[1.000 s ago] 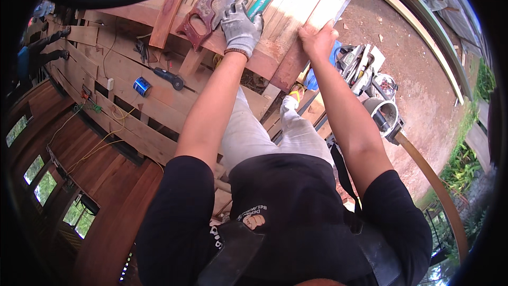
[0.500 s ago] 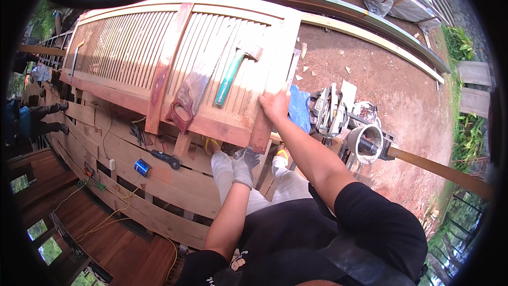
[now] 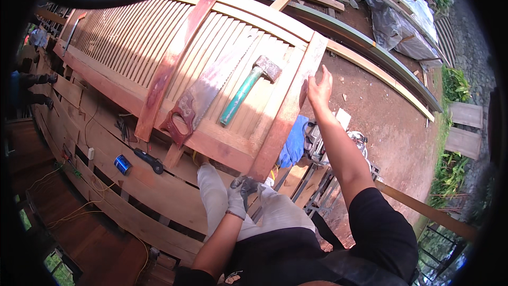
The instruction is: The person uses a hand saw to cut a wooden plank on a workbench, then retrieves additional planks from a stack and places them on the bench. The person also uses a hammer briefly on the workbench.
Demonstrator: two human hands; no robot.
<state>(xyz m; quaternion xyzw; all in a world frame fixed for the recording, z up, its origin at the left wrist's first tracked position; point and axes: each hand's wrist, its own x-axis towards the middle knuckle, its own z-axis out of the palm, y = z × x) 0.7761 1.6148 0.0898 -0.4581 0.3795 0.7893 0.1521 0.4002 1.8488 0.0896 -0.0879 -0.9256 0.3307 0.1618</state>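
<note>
A large slatted wooden panel [image 3: 174,55] with louvers and reddish rails lies flat in front of me. My right hand [image 3: 320,90], bare, is at the outer edge of its right end rail, fingers stretched out and the thumb side by the wood. My left hand [image 3: 241,193], in a grey-and-white glove, is by the panel's near right corner with its fingers curled; what they hold, if anything, is hidden. A hammer [image 3: 248,87] with a green handle lies on the slats. Left of it rests a handsaw [image 3: 196,98] with a red-brown handle overhanging the near rail.
Below the panel on planks are a blue can [image 3: 122,164], a black power tool [image 3: 148,160] and yellow cords [image 3: 79,214]. A blue cloth [image 3: 294,143] and machinery [image 3: 317,148] stand right of the panel. Long timbers [image 3: 370,74] lie beyond. Another person's legs [image 3: 39,79] show far left.
My right hand has moved up and away along the end rail, its fingers now stretched out. The gloved left hand stays by the near corner. The view has shifted and turned.
</note>
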